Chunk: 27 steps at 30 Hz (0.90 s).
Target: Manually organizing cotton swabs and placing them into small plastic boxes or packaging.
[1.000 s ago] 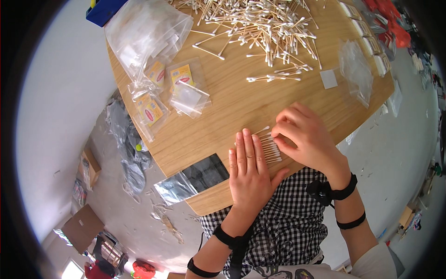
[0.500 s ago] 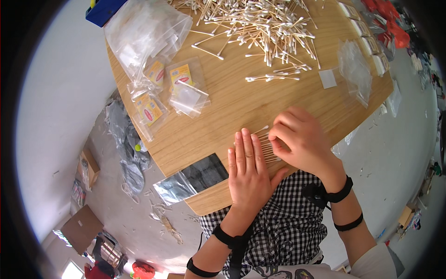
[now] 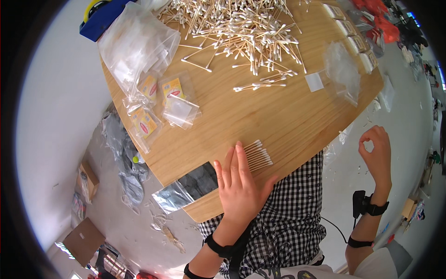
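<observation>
A neat row of cotton swabs (image 3: 258, 156) lies side by side near the table's front edge. My left hand (image 3: 238, 186) rests flat over their left ends, fingers stretched out and thumb apart. White tips show at the row's right end. Off the table to the right, above the floor, my right hand (image 3: 377, 151) has thumb and forefinger curled into a ring; whatever the fingertips pinch, if anything, cannot be made out. Beside my left hand lies a dark flat piece in a clear plastic sleeve (image 3: 186, 187).
A large heap of loose cotton swabs (image 3: 251, 35) covers the far table. Clear bags (image 3: 134, 44) and small bags with yellow cards (image 3: 173, 90) lie at left, near a blue tape dispenser (image 3: 100, 21). A white square (image 3: 314, 82), clear bag (image 3: 343, 69) and packed swabs (image 3: 357, 44) sit at right.
My right hand has left the swab row and swung right, past the table edge. My left hand has shifted slightly left and down, and more of the row shows. The view has shifted a little.
</observation>
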Tool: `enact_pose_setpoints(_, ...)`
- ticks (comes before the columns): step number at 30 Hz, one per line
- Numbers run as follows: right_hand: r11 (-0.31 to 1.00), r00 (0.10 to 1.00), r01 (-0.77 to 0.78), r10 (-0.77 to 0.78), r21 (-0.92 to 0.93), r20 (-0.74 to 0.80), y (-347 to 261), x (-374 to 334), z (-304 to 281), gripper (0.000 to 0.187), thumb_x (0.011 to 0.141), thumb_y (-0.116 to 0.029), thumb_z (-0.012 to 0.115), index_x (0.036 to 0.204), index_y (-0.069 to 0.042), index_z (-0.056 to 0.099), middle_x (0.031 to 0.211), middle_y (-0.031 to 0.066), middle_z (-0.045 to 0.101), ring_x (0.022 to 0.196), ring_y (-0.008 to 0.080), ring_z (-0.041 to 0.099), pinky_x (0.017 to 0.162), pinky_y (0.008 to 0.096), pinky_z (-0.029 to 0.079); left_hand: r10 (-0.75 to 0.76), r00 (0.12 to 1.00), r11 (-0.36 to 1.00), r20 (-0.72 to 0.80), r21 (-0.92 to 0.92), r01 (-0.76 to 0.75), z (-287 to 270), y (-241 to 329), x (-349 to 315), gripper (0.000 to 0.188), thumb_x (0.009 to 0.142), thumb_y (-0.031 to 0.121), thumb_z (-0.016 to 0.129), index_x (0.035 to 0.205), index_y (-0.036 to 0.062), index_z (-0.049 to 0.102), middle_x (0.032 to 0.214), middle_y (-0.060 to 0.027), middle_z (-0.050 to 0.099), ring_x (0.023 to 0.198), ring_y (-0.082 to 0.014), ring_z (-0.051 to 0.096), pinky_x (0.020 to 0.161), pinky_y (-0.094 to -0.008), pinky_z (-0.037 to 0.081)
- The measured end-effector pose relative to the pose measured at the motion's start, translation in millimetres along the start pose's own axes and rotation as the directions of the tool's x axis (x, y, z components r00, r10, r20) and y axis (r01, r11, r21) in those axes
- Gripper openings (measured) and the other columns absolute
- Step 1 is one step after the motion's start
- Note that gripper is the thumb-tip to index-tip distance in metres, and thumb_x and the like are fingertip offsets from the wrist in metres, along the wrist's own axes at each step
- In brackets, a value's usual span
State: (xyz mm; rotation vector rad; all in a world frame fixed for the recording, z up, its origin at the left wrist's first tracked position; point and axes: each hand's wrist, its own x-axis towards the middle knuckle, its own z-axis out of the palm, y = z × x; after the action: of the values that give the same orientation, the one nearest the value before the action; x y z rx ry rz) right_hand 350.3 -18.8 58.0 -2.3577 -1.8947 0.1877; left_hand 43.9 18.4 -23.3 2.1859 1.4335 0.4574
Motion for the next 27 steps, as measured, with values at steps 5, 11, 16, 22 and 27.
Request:
enact_pose_setpoints(5, 0.956, 0.978, 0.045, 0.018, 0.291, -0.210, -35, 26, 31, 0.012, 0.077, 0.000, 0.066, 0.087, -0.002, 0.060, 0.089, 0.0108, 0.060, 0.086, 0.0304, 0.056, 0.078, 0.0391, 0.045, -0.049, 0.998, 0.980, -0.026, -0.193, 0.043, -14, -10, -1, 0.082, 0.085, 0.017, 0.064, 0.147, -0.0043, 0.015, 0.149, -0.0198, 0.031, 0.136, -0.0366, 0.030, 0.113, -0.0522, 0.018)
enact_pose_setpoints(11, 0.875, 0.891, 0.390, -0.282, 0.285, -0.355, -101, 100, 76, 0.014, 0.078, 0.000, 0.064, 0.090, -0.005, 0.058, 0.086, 0.0093, 0.060, 0.084, 0.0301, 0.058, 0.073, 0.0391, 0.046, -0.133, 0.984, 0.835, -0.115, -0.548, 0.049, -12, -15, -5, 0.071, 0.090, 0.007, 0.056, 0.147, -0.0041, 0.015, 0.149, -0.0229, 0.029, 0.136, -0.0374, 0.031, 0.113, -0.0474, 0.020)
enact_pose_setpoints(16, 0.889, 0.913, 0.367, -0.289, 0.272, -0.287, -107, 116, 89, 0.014, 0.078, 0.002, 0.062, 0.087, -0.006, 0.055, 0.082, 0.0088, 0.057, 0.082, 0.0294, 0.056, 0.073, 0.0383, 0.045, -0.170, 0.974, 0.747, -0.146, -0.664, 0.031, -12, -21, -10, 0.062, 0.096, 0.009, 0.046, 0.148, -0.0028, 0.013, 0.149, -0.0233, 0.029, 0.138, -0.0346, 0.029, 0.114, -0.0451, 0.019)
enact_pose_setpoints(22, 0.813, 0.862, 0.505, -0.452, 0.290, -0.230, -141, 92, 82, 0.016, 0.075, 0.003, 0.061, 0.087, -0.006, 0.055, 0.083, 0.0075, 0.055, 0.083, 0.0269, 0.054, 0.076, 0.0374, 0.044, -0.388, 0.906, 0.518, -0.168, -0.853, 0.064, -18, -17, -4, 0.064, 0.101, 0.036, 0.037, 0.148, -0.0009, 0.014, 0.146, -0.0273, 0.031, 0.139, -0.0333, 0.027, 0.116, -0.0457, 0.016)
enact_pose_setpoints(27, 0.730, 0.760, 0.648, -0.639, 0.216, -0.122, -154, 69, 92, 0.013, 0.068, -0.004, 0.063, 0.079, -0.008, 0.058, 0.083, 0.0028, 0.054, 0.082, 0.0211, 0.054, 0.074, 0.0316, 0.044, -0.484, 0.862, 0.357, -0.153, -0.933, 0.035, -11, -14, 1, 0.071, 0.098, 0.044, 0.041, 0.147, -0.0006, 0.016, 0.147, -0.0266, 0.031, 0.140, -0.0318, 0.026, 0.116, -0.0433, 0.017)
